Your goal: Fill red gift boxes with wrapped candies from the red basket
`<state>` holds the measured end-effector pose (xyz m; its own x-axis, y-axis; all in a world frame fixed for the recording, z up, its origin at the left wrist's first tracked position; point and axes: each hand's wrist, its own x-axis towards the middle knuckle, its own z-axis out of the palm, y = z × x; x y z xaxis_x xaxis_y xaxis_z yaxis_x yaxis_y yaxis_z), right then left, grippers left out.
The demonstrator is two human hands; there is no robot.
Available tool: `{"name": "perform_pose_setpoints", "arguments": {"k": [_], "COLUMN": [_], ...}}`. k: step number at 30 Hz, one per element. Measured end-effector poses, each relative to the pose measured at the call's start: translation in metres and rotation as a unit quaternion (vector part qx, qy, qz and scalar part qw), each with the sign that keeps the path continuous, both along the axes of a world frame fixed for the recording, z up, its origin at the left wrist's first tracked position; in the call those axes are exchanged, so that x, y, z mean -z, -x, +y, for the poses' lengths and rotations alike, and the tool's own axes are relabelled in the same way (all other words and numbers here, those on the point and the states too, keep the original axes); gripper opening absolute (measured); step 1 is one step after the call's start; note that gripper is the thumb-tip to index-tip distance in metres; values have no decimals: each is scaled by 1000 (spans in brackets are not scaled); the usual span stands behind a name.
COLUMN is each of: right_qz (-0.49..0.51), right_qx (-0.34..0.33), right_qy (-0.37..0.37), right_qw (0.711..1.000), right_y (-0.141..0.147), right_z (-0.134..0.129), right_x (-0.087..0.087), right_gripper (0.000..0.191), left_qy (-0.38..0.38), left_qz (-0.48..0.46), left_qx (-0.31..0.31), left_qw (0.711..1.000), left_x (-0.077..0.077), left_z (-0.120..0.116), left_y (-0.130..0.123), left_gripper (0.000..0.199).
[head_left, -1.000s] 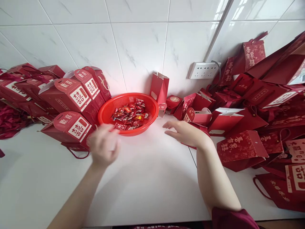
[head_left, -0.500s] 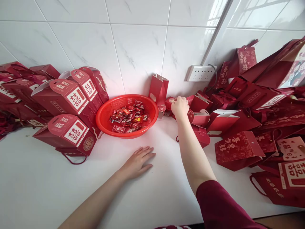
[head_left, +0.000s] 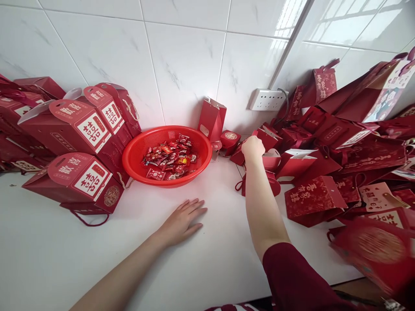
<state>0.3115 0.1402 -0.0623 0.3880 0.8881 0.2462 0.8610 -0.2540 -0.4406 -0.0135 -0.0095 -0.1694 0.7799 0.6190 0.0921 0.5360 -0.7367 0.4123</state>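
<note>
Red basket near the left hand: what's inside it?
The red basket holds a loose pile of small wrapped packets, mostly red, with perforated wall showing behind them. What the wrappers contain, the packets lower down and the basket's floor beneath the pile are covered.

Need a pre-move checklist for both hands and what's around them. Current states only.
1. Left hand palm down on table, holding nothing: ok
2. Right hand grip on a box visible: cannot tell, fingers hidden
3. Space around right hand free of boxes: not ok, red boxes crowd it
4. Wrapped sweets inside basket: ok
5. Right hand apart from power strip: ok
</note>
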Motion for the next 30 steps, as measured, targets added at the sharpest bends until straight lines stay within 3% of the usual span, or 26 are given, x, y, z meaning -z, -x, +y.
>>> {"name": "perform_pose_setpoints", "arguments": {"k": [2, 5, 7, 10, 13, 15, 18, 20, 23, 26, 30], "right_qz": [19, 18, 9, 2, 19, 60, 107, 105, 96, 91, 56], "right_qx": [75, 109, 99, 7, -114, -218, -377, -445, -488, -507, -479], "right_qy": [-27, -98, -165, -267, -220, -134, -10, 16, 22, 40, 69], "right_qw": [997, 989, 981, 964, 969, 965, 920, 889, 868, 856, 874], "right_y": [4, 10, 14, 21, 32, 39, 51, 62, 81, 95, 101], "right_z": [-7, -24, -44, -89, -139, -164, -181, -181, -173, -165, -160], "right_x": [-4, -21, -37, -60, -75, -80, -82, -80, -72, -62, -52], "right_gripper": [38, 47, 50, 47, 51, 54, 55, 42, 26, 25, 19], "left_qy": [-8, -10, -9, -24, -79, -161, -296, -315, -252, -211, -226], "left_qz": [-11, -16, -15, -39, -137, -234, -350, -381, -372, -335, -349], "left_qx": [0, 0, 3, -6, -45, -68, -112, -148, -150, -133, -206], "left_qw": [1000, 1000, 1000, 999, 986, 956, 882, 857, 881, 909, 886], "left_x": [0, 2, 3, 4, -1, -8, -23, -33, -42, -42, -41], "left_z": [0, 0, 0, 0, -4, -9, -19, -25, -30, -29, -20], "left_y": [0, 0, 0, -1, 0, 2, 5, 6, 9, 13, 14], "left_gripper": [48, 47, 47, 43, 39, 42, 55, 64, 68, 62, 53]}}
